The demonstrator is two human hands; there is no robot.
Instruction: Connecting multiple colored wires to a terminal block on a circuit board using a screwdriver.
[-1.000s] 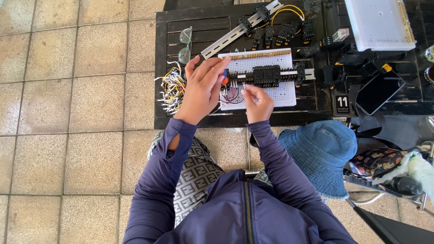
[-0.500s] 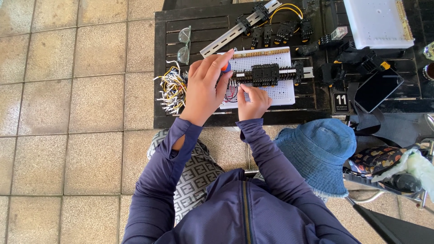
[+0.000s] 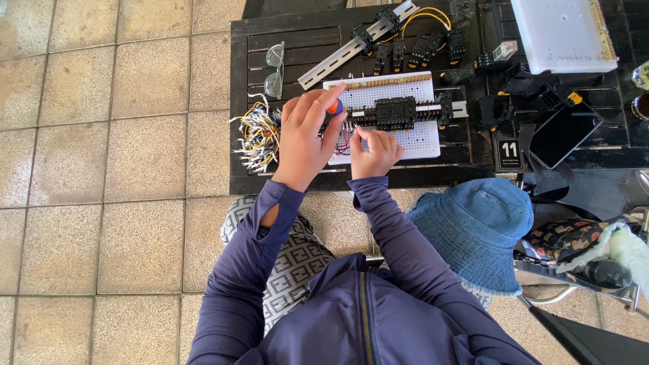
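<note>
My left hand [image 3: 304, 138] is wrapped round a screwdriver with an orange and blue handle [image 3: 334, 107], held upright over the left end of a white perforated board [image 3: 419, 138]. My right hand [image 3: 375, 152] rests on the board just to the right, fingers pinched on a thin wire by the red and blue wires [image 3: 343, 143]. A row of black terminal blocks [image 3: 399, 111] sits on a metal rail across the board.
A bundle of white and yellow wires [image 3: 257, 135] lies left of my hands on the black slatted table [image 3: 270, 182]. Glasses [image 3: 274, 67], a spare rail [image 3: 351, 47], a white box [image 3: 561, 34], a phone [image 3: 564, 135] and a blue hat [image 3: 473, 230] are around.
My left hand has shifted slightly up and right with the screwdriver. My right hand has stayed on the wires at the board.
</note>
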